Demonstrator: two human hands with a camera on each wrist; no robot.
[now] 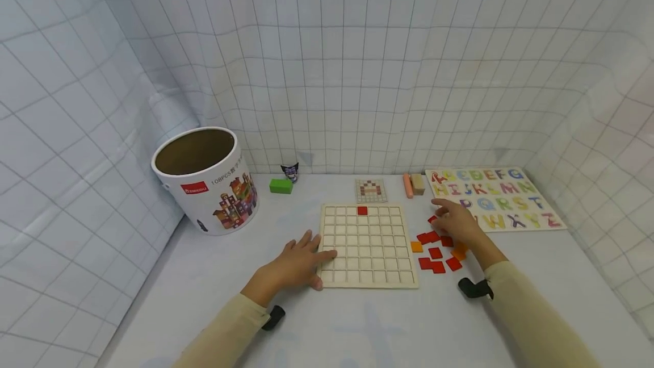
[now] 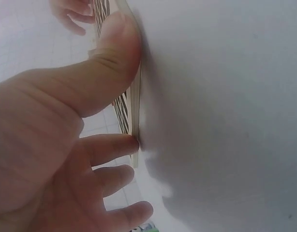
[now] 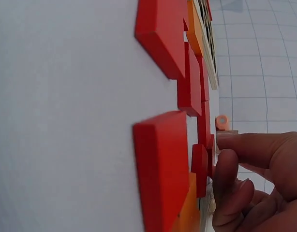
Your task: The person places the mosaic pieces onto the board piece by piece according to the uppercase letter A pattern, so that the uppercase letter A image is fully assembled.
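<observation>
A pale wooden grid board (image 1: pixel 365 250) lies flat on the table, with one red square tile (image 1: pixel 362 210) in its top row. My left hand (image 1: pixel 298 263) rests at the board's left edge, fingers spread; the left wrist view shows the thumb (image 2: pixel 112 53) on the board's rim. To the right of the board, red tiles (image 1: pixel 435 253) and orange tiles (image 1: pixel 416 247) lie scattered. Over the far end of these tiles is my right hand (image 1: pixel 457 226), its fingertips close to a red tile (image 1: pixel 432 219). No tile shows between its fingers in the right wrist view.
A white bucket (image 1: pixel 250 209) stands at the left. Behind the board lie a small pattern card (image 1: pixel 371 191), a green block (image 1: pixel 280 186), a dark figurine (image 1: pixel 290 172), an orange stick (image 1: pixel 407 185) and a wooden block (image 1: pixel 418 184). An alphabet board (image 1: pixel 526 203) lies far right.
</observation>
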